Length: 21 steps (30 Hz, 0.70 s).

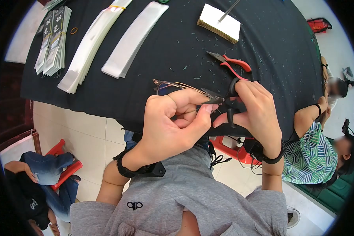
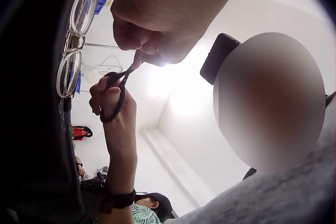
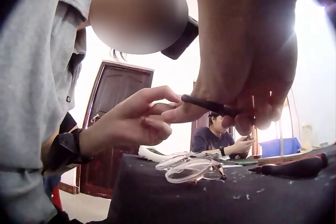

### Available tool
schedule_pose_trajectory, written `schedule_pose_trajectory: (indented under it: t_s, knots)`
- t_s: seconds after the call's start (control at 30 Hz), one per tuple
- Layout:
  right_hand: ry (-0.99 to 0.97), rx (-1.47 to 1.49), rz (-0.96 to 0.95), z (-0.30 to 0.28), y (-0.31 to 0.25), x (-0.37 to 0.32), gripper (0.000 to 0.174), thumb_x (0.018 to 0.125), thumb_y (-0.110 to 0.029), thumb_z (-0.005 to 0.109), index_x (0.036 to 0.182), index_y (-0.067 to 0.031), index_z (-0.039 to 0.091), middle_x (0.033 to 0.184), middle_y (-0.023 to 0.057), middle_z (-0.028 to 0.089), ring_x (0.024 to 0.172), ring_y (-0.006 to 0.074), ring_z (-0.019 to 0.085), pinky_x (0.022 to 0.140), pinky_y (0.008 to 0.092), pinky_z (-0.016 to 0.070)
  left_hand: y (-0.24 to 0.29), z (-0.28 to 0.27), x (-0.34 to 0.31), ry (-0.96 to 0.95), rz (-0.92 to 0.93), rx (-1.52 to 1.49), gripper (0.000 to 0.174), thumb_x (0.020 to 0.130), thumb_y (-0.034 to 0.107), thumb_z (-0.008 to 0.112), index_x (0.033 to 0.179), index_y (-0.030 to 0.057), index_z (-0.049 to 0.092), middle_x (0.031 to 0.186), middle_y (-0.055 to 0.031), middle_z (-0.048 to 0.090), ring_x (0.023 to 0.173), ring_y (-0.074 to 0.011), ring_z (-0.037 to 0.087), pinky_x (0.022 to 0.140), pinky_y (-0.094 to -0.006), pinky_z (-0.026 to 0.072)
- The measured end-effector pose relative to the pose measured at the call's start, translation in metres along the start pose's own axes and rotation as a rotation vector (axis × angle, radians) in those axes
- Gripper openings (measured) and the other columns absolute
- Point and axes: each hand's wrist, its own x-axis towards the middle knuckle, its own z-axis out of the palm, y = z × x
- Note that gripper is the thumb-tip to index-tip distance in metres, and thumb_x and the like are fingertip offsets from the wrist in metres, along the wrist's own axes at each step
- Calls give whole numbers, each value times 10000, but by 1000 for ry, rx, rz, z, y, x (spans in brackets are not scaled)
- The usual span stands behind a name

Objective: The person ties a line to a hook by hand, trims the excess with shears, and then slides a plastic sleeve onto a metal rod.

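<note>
In the head view my right hand (image 1: 257,112) holds black-handled scissors (image 1: 232,88), fingers and thumb through the loops. The blades point left, right at the fingertips of my left hand (image 1: 173,118). That hand's thumb and index finger pinch something small beside the blades; I cannot tell what it is. Its other fingers are curled in. The scissors (image 3: 210,105) also show in the right wrist view, reaching between both hands. Beyond the left hand lies a pair of glasses (image 1: 173,83), partly covered by it; their clear rims (image 2: 62,71) show in the left wrist view.
Red-handled pliers (image 1: 228,61) lie past the right hand on the black cloth (image 1: 153,55), among green thread snippets. Behind stands a white-topped block (image 1: 218,21) with a metal rod. Bundled clear sleeves (image 1: 96,43) and black-labelled packets (image 1: 53,43) lie left. People sit around.
</note>
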Motion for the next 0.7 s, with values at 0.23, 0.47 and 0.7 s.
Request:
schedule_pose_trajectory:
  t_s: [0.23,0.47,0.7]
  knots:
    - [14,-28,28,0,0,-3,517,421,-313,847,713,-45,516,614,33,524,585,225,541,548,330,421,0,-3,0,-36,2,49,136,862,1,581,955,-51,665,770,-40,683,506,63,358,427,-129,233]
    - [21,31,65,1,-1,-3,491,426,-299,851,691,-53,519,600,25,531,564,193,535,514,317,410,2,1,3,-3,-121,-140,117,852,-27,595,943,-68,657,568,106,449,509,54,311,467,-140,251]
    - [2,-6,157,2,-1,-1,429,534,-303,836,739,-69,540,606,32,564,596,218,602,533,317,455,-3,-1,7,0,-59,-48,125,884,8,566,954,-45,655,818,-57,700,540,53,412,456,-128,279]
